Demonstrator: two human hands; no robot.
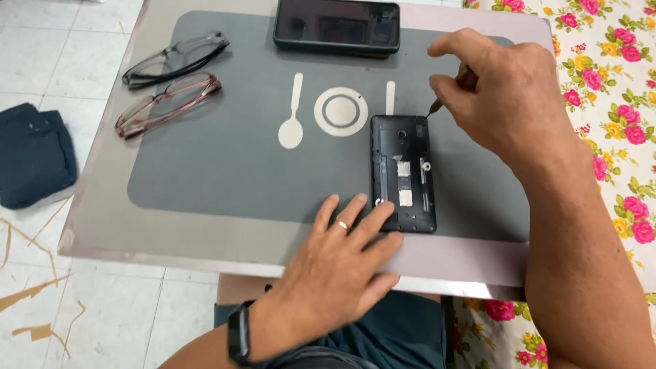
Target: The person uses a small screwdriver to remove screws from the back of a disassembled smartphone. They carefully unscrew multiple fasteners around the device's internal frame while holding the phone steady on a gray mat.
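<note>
A black phone with its back cover off (pixel 403 160) lies face down on a grey tray (pixel 205 171). My left hand (pixel 342 256) lies flat on the tray, its fingertips pressing the phone's lower left corner; a ring is on one finger and a black band on the wrist. My right hand (pixel 502 92) pinches a small screwdriver (pixel 451 89) whose tip touches the phone's upper right corner.
A second black phone (pixel 337 26) lies screen up at the tray's far edge. Two pairs of glasses (pixel 171 82) lie at the tray's upper left. A dark cloth (pixel 34 154) sits on the tiled floor at left. Flowered fabric (pixel 615 82) lies to the right.
</note>
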